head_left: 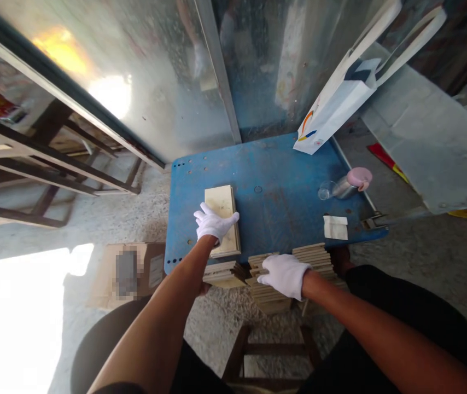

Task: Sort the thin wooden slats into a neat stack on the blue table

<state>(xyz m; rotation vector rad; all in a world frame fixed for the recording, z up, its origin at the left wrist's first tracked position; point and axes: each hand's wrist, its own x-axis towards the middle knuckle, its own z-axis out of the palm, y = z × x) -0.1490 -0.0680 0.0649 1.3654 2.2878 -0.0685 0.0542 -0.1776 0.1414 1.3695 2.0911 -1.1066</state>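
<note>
While the left hand is laid flat with fingers spread on one pile of boards, the right hand is set well apart from it, fingers bent over the middle of three stacks at the table's near edge; whether a board is gripped there cannot be told. Both hands are gloved in white. The pile is placed on the left part of one blue table, its long axis run near to far, the near end turned slightly right. Its top board is cream, rectangular and marked by small dark specks; several layers are shown along its right side. On the table's right side one bottle, one glass and one packet are seen, with one white bag stood at the far right.
</note>
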